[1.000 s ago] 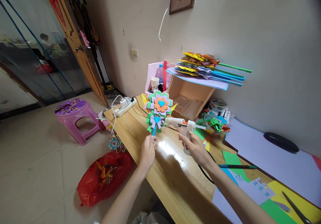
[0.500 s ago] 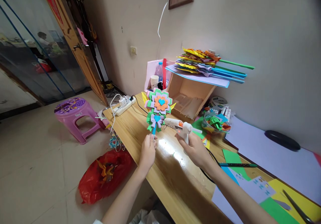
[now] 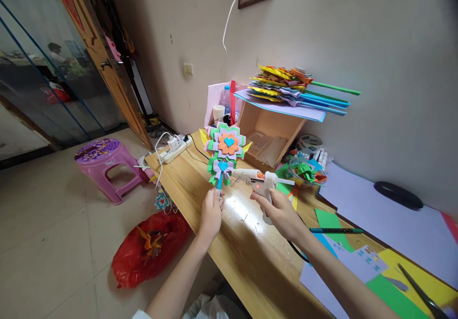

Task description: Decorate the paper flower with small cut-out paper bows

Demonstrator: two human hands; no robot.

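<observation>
Your left hand [image 3: 211,212], in front and to the left of the open wooden box [image 3: 268,122], has its fingers clamped on the blue stem [image 3: 219,183] of a layered paper flower [image 3: 229,142], held upright over the tabletop [image 3: 186,172]. Your right hand [image 3: 284,212], in front of the box, has its fingers wrapped round the handle of a white hot-glue gun [image 3: 256,180], red light lit. Its nozzle points at the flower's lower blossom [image 3: 222,166]; contact cannot be determined. Stacked paper flowers [image 3: 281,87] lie atop the box; a power strip [image 3: 175,152] sits to its left.
</observation>
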